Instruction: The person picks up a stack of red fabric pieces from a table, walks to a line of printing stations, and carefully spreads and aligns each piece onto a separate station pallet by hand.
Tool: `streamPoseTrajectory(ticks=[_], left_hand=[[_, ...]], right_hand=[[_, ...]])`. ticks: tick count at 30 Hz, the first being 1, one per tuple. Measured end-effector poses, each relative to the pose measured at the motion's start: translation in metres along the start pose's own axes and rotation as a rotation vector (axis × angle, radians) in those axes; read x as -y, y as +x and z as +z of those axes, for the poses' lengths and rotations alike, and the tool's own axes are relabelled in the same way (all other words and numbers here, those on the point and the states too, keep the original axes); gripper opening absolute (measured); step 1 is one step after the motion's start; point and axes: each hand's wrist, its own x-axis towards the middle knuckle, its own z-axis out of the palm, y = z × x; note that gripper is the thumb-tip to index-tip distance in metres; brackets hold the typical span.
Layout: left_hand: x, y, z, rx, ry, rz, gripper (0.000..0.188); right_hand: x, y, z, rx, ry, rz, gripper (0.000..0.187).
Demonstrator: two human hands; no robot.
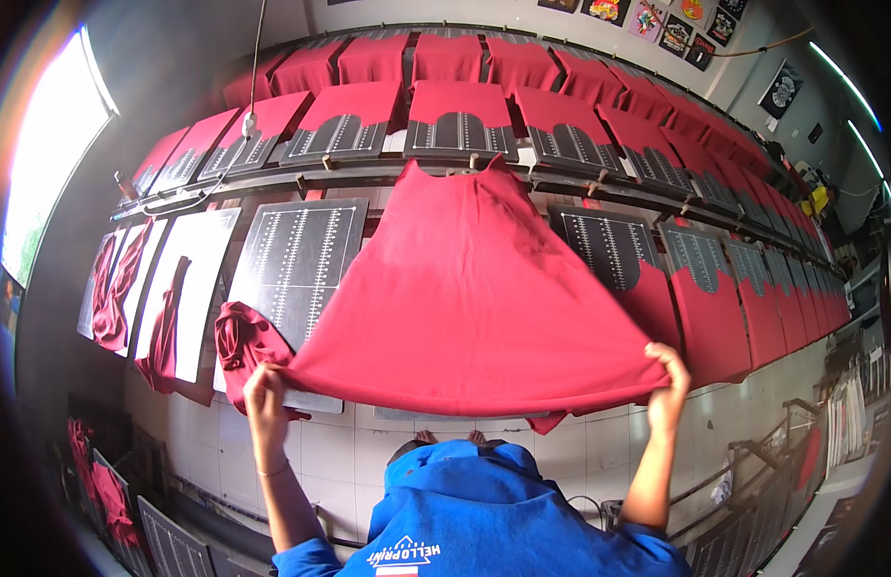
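At the centre of the frame a red t-shirt (474, 298) is being spread over a print pallet, the left hand (263, 389) and right hand (668, 380) each pinching a hem corner. Next, I judge, it wants an even pull down, then smoothing flat. I count one shirt in hand, one bare ruled pallet (296, 264) left of it, and one crumpled red shirt (238, 341) by the left hand; the dressed pallets in rows above and to the right are too many to count surely.

Soft matt red cloth shirt (474, 288) drapes over a smooth, dark, ruled metal-looking board (296, 264).

Bare ruled printing boards (296, 264) lie left of centre. Red shirts on boards (460, 101) fill the far rows. Posters (657, 21) hang on the wall's top right.
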Motion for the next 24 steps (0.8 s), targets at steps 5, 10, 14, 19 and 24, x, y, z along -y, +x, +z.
streamPoseTrajectory(ticks=[5,10,14,19,24], left_hand=[[0.096,-0.087,-0.004,0.269,0.053,-0.366,0.029],[0.128,-0.112,0.002,1.023,0.666,-0.566,0.047],[0.204,-0.096,0.081,0.385,0.139,-0.338,0.063],[0.220,-0.081,0.133,0.450,-0.455,-1.253,0.086],[0.221,-0.142,0.077,0.219,-0.559,-0.938,0.027]], right_hand=[[-0.067,-0.091,-0.002,0.302,-0.114,0.226,0.046],[-0.082,-0.102,-0.013,1.162,-0.398,0.921,0.059],[-0.176,-0.096,0.079,0.529,0.343,0.576,0.071],[-0.270,-0.114,0.139,0.262,0.441,1.084,0.068],[-0.319,-0.234,0.081,0.270,0.448,0.990,0.034]])
